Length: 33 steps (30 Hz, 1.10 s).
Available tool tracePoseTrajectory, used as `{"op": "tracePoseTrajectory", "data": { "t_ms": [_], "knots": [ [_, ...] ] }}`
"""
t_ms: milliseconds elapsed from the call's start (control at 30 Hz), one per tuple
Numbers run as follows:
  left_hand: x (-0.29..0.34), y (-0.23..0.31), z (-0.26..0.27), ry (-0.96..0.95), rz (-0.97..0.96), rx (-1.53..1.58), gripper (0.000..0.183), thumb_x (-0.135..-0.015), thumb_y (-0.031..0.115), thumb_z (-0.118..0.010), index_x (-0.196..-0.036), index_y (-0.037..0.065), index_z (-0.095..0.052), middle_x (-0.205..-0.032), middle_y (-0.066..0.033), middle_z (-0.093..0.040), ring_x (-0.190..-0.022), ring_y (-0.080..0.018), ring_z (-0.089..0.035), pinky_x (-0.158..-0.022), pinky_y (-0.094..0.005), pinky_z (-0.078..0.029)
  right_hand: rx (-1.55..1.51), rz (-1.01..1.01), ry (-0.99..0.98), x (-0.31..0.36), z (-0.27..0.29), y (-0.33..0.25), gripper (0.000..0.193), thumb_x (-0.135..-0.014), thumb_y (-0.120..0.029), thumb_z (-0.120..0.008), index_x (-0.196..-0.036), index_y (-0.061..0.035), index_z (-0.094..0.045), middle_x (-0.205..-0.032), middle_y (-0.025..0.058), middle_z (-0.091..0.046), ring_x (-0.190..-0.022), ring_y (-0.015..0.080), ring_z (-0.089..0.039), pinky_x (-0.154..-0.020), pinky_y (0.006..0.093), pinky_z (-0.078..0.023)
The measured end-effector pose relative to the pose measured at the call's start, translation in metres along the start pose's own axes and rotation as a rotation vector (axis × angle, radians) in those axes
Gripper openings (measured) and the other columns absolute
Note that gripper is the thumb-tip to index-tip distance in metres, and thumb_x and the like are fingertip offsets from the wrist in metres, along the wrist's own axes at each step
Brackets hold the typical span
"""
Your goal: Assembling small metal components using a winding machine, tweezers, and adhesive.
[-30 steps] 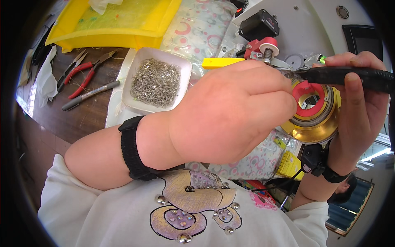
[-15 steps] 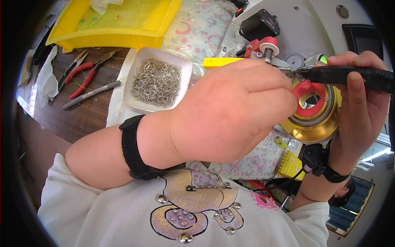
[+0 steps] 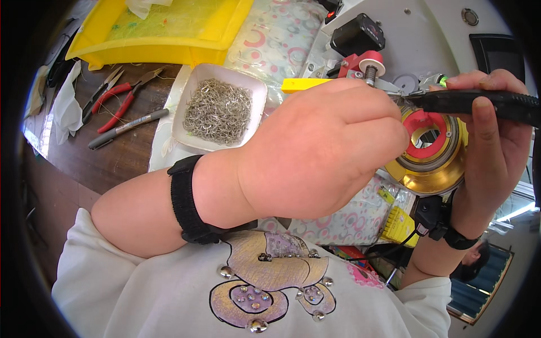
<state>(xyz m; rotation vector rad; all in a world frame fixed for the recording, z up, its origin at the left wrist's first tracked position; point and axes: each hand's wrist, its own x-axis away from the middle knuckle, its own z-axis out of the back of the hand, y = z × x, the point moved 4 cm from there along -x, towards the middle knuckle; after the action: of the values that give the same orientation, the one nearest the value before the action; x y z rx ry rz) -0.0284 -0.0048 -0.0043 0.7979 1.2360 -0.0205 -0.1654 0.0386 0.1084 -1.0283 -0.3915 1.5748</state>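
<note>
My left hand (image 3: 327,149) is closed in a fist in front of the machine, its back toward me. Its fingertips, and whatever they may grip, are hidden. My right hand (image 3: 493,135) pinches a black-handled tool (image 3: 479,105) between thumb and fingers. The tool's thin metal tip points left, close to the left hand's knuckles; its exact kind is unclear. Below that tip is a gold ring-shaped machine head (image 3: 437,183) with a red centre (image 3: 416,151). Left of my left hand, a white square dish (image 3: 257,93) holds a heap of small metal fishhooks (image 3: 218,110).
At the far left stands a yellow tray (image 3: 169,54). Red-handled pliers (image 3: 117,115) and a grey pen (image 3: 127,129) lie on the brown table. A red machine part (image 3: 350,65) and a black box (image 3: 357,35) stand behind my hands. A yellow comb-like piece (image 3: 399,226) lies near my right wrist.
Both hands keep nearly the same place and grip. The dish, pliers and tray appear slightly farther right in the picture.
</note>
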Motion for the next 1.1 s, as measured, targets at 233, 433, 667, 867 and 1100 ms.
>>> {"op": "tracePoseTrajectory", "data": {
  "t_ms": [233, 433, 667, 867, 1100],
  "knots": [
    [0.000, 0.001, 0.001, 0.010, 0.002, -0.016, 0.018, -0.068, -0.006, -0.061, -0.086, -0.001, -0.059, -0.088, -0.0159, -0.059, -0.073, -0.0299, -0.057, -0.064, -0.0348, -0.048, -0.088, -0.027, -0.002, 0.001, 0.002, 0.001, 0.026, -0.084, -0.006, -0.061, -0.105, 0.0037, -0.049, -0.088, 0.0156, -0.063, -0.076, 0.0138, -0.059, -0.071, 0.0231, -0.048],
    [0.003, 0.003, -0.005, -0.029, 0.047, 0.013, 0.019, -0.066, -0.007, -0.062, -0.084, 0.001, -0.059, -0.086, -0.0135, -0.058, -0.072, -0.0288, -0.057, -0.062, -0.0339, -0.047, -0.029, 0.039, 0.023, -0.001, -0.004, 0.001, 0.025, -0.083, -0.005, -0.062, -0.103, 0.0038, -0.049, -0.088, 0.0160, -0.063, -0.075, 0.0146, -0.059, -0.070, 0.0237, -0.048],
    [0.001, 0.003, -0.001, 0.008, 0.006, 0.053, 0.019, -0.066, -0.006, -0.062, -0.083, 0.001, -0.059, -0.082, -0.0118, -0.057, -0.069, -0.0275, -0.055, -0.058, -0.0337, -0.045, 0.071, 0.068, 0.121, 0.018, 0.013, -0.018, 0.022, -0.088, -0.012, -0.057, -0.100, 0.0024, -0.047, -0.085, 0.0155, -0.057, -0.074, 0.0187, -0.057, -0.070, 0.0286, -0.048],
    [-0.001, 0.005, 0.000, -0.030, -0.035, 0.036, 0.016, -0.067, -0.004, -0.061, -0.082, 0.001, -0.059, -0.081, -0.0116, -0.056, -0.069, -0.0274, -0.054, -0.059, -0.0341, -0.044, 0.057, -0.105, -0.357, 0.081, 0.028, -0.042, 0.026, -0.082, -0.022, -0.063, -0.091, -0.0029, -0.048, -0.074, 0.0103, -0.053, -0.066, 0.0207, -0.053, -0.058, 0.0317, -0.041],
    [-0.009, 0.018, 0.012, -0.095, 0.030, 0.093, 0.012, -0.071, -0.001, -0.059, -0.083, 0.001, -0.060, -0.085, -0.0132, -0.059, -0.072, -0.0280, -0.056, -0.063, -0.0344, -0.046, 1.024, -0.312, -0.782, 0.161, -0.020, 0.026, 0.016, -0.066, -0.012, -0.067, -0.075, -0.0068, -0.055, -0.069, 0.0093, -0.056, -0.066, 0.0294, -0.056, -0.057, 0.0403, -0.046]
  ]
}}
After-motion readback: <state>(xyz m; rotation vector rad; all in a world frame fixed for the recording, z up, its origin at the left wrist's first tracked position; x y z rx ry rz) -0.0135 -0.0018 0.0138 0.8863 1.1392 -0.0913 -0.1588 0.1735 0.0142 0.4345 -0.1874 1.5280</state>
